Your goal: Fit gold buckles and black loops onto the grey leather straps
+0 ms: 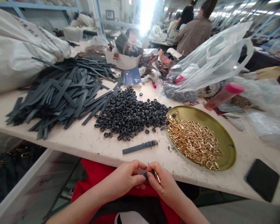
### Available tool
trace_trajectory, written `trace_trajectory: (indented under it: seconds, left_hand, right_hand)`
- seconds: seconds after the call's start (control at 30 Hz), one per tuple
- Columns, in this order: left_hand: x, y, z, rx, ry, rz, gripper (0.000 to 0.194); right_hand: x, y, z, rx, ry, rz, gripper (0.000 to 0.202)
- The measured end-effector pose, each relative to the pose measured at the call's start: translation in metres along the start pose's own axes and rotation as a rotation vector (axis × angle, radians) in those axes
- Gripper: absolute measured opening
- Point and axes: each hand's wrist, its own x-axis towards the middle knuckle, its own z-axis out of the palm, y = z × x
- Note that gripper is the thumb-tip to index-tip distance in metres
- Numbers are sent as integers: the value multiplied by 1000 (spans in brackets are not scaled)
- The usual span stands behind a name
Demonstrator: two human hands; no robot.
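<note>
At the table's front edge, both my hands are closed round one dark leather strap (144,176). My left hand (133,175) pinches its left part between thumb and fingers. My right hand (160,179) grips the other end, where a gold buckle (157,176) shows between the fingers; most of the strap is hidden. Just beyond my hands lies another dark strap with a gold buckle (140,147). Behind it is a heap of small black loops (130,113). Gold buckles (196,140) lie loose in a round golden tray (226,149) to the right.
A big pile of dark strips (67,90) covers the table's left. A black phone (262,179) lies at the right edge. Farther back are a blue booklet (132,77), a pink-capped bottle (224,95), a clear plastic bag (207,59) and a white sack (21,49). People sit beyond.
</note>
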Motion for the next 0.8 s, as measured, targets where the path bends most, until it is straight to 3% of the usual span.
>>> trace_trajectory:
  seconds: [0.23, 0.53, 0.63, 0.7, 0.8]
  left_hand:
    - [-9, -4, 14, 11, -66, 48, 30]
    - [-21, -15, 29, -41, -49, 6, 30]
    - [-24, -15, 27, -10, -27, -3, 29]
    - [-28, -13, 23, 142, -6, -20, 19]
    - [-30, -9, 19, 379, 3, -17, 27]
  right_hand:
    - [-19, -8, -3, 107, -39, -32, 16]
    - [-31, -21, -7, -52, -158, -71, 8]
    - [-33, -16, -1, 70, -78, -42, 13]
    - [-33, -10, 5, 118, 35, -43, 16]
    - [-31, -2, 13, 74, 120, -98, 16]
